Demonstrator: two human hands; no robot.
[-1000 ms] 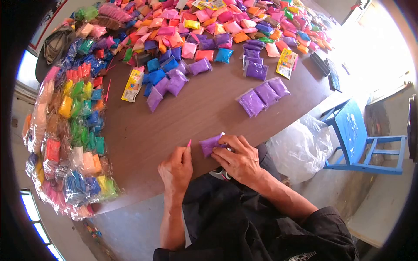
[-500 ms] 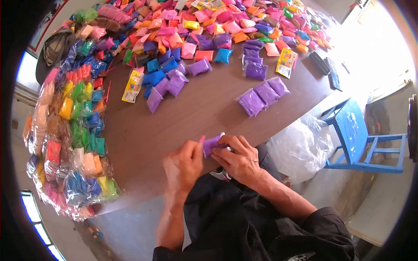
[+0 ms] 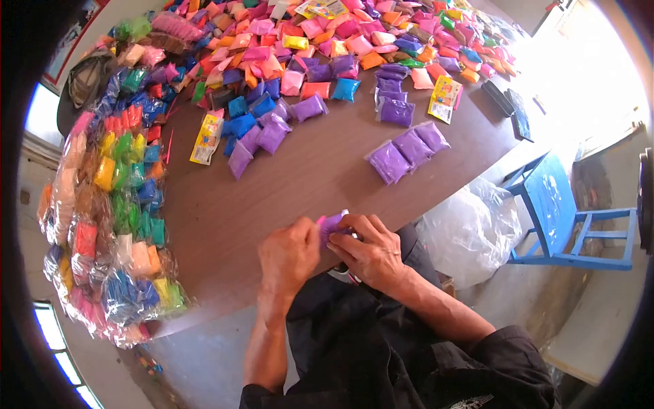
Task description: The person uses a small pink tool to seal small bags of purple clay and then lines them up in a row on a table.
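A small purple packet (image 3: 332, 225) in clear wrap is held above the table's near edge. My right hand (image 3: 373, 251) grips its right end between thumb and fingers. At the packet's left end, my left hand (image 3: 291, 253) is closed, with its back toward me. A thin pink piece (image 3: 321, 220) shows at the left fingertips, against the packet; most of it is hidden. Beyond the hands lie a row of purple packets (image 3: 411, 150), a stack of purple packets (image 3: 395, 110) and a loose group of purple packets (image 3: 274, 133).
Many coloured packets (image 3: 262, 44) are heaped along the far side. Bagged packets (image 3: 126, 204) line the left edge. Two yellow printed cards (image 3: 206, 138) (image 3: 444, 97) lie on the brown table (image 3: 238, 218). A clear plastic bag (image 3: 470, 235) and blue chair (image 3: 548, 204) stand right.
The left hand has turned slightly and sits closer against the packet, and less of the pink piece shows. The packet is tilted more upright. My right hand keeps its grip.
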